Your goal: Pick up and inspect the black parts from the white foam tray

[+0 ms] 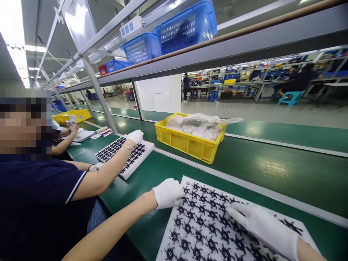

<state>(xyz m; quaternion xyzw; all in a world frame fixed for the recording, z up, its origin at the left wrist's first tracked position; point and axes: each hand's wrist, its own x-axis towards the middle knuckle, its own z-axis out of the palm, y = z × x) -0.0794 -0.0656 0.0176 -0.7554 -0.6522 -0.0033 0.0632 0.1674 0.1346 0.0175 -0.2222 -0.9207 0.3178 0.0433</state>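
A white board (197, 203) lies in front of me on the green bench, set with rows of small black wheels with curved blades (199, 236). My left hand (168, 194), in a white glove, is at the board's far left edge. Its fingers are curled beside the outermost black wheels, and their tips are partly hidden. Over the right part of the board rests my right hand (262, 226), also gloved. Its thumb and fingers stretch out, slightly apart, just above or touching the wheels; the palm covers several of them.
A yellow crate (187, 145) holding plastic bags stands beyond my board. To the left, a co-worker's gloved hand (135, 136) is over a similar board (148, 148). Blue baskets (187, 29) sit on the overhead shelf, carried by a metal post (99, 96).
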